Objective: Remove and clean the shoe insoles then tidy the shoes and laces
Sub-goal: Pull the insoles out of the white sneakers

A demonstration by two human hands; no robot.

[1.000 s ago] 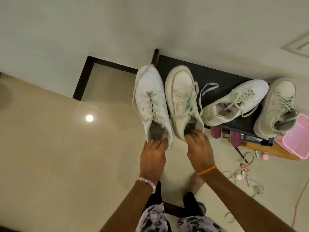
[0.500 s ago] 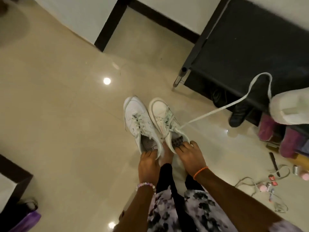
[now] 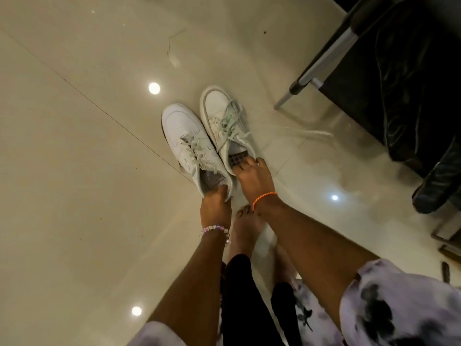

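From my remote seat the biggest thing in view is the glossy cream tile floor (image 3: 74, 171), with the dark bench (image 3: 399, 83) filling the 2 o'clock corner, its metal leg (image 3: 321, 63) slanting down toward the middle.

Just above centre sit the two white sneakers, side by side and touching along their inner edges. The left sneaker (image 3: 184, 136) and the right sneaker (image 3: 222, 116) both point toes toward 11 o'clock, heels toward 5 o'clock, so their long axes run almost straight away from the wrists. A loose lace (image 3: 309, 132) trails from the right sneaker toward 3 o'clock across the tiles.

My left hand (image 3: 215, 206) grasps the heel collar of the left sneaker, fingers hooked inside the opening. My right hand (image 3: 252, 181) holds the heel of the right sneaker, fingers dipped in over the dark perforated insole (image 3: 238, 157), thumb outside the rim.

I judge both sneakers are resting on the floor. Each insole lies toward 11 o'clock of its hand, so pulling back toward 5 o'clock should draw it out; the right is closer to its insole.
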